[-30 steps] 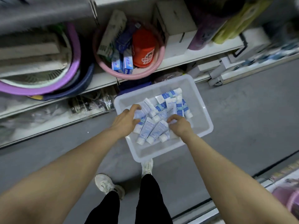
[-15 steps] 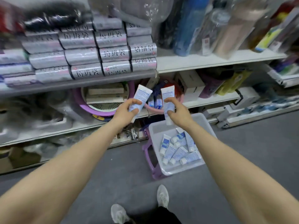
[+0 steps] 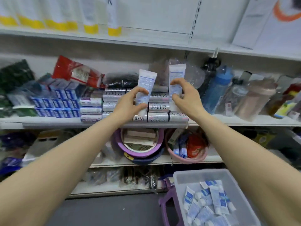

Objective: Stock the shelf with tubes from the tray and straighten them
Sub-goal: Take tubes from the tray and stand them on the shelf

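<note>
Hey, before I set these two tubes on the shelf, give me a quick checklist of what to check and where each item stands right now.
1. Left hand grip on the white and blue plastic tube: ok, fingers curled round its lower part.
2. Right hand grip on the second white and blue tube: ok, pinched low.
3. Tubes upright: not ok, the left one leans right; the right one is near vertical.
4. Free spot on the white metal shelf: cannot tell, silver wrapped packs stand behind the hands.
5. More stock in the clear plastic tray: ok.

Two bare forearms — no sleeves, watch or rings — each ending in a bare hand.
</note>
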Demonstrator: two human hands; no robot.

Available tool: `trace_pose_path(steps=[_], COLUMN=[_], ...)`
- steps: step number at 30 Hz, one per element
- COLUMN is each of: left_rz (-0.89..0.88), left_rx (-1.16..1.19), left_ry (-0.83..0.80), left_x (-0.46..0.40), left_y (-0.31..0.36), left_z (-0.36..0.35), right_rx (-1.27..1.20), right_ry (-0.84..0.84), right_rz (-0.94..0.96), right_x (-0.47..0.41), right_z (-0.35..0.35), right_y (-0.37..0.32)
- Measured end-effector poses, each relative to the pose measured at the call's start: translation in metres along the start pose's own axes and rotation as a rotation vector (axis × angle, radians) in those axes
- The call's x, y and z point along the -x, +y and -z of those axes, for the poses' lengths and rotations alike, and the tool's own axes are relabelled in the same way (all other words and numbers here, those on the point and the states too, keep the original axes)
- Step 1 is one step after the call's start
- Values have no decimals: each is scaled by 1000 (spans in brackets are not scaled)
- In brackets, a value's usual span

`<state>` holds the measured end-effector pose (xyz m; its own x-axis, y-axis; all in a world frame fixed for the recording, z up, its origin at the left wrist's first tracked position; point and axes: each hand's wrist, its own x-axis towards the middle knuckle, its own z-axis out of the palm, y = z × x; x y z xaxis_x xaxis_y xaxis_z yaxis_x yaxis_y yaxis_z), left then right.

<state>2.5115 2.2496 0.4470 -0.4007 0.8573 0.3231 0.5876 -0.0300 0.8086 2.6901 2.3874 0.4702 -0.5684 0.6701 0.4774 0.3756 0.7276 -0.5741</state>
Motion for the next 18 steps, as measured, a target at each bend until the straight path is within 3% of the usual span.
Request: trace_pose_path(steps=[10,18], left_rz=[-228,-312], left_rx=[-56,-149], left_ry=[302,399], left_x=[-59,-137], left_y=[62,75], left_z=[98,120], right_rx=[-15,-3], right_ry=[101,159], right_rz=[296,375], right_x=[-121,-218], right_z=[28,35], right_y=[-90,-101])
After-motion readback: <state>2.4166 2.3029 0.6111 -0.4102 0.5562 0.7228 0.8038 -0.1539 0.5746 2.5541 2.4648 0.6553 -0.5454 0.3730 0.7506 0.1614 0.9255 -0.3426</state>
